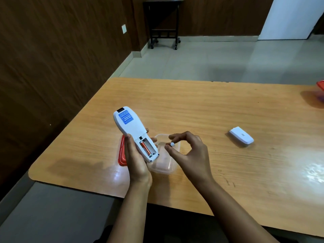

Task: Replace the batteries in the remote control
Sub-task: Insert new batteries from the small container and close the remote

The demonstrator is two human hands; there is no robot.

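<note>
My left hand (135, 160) grips a white remote control (130, 127) back side up, above the table's near left part. Its battery compartment (148, 146) is uncovered, with one orange battery (146, 149) lying in the left slot and the right slot bare. My right hand (190, 153) pinches a second battery (172, 144) between thumb and fingertips, end-on toward me, just right of the compartment. The white battery cover (241, 137) lies on the table to the right.
A clear plastic container (168, 165) sits under my hands on the wooden table (210, 109), with its red lid (121, 153) to the left. Another red-lidded container (320, 85) is at the far right edge. A dark rolling stand (164, 23) is across the floor.
</note>
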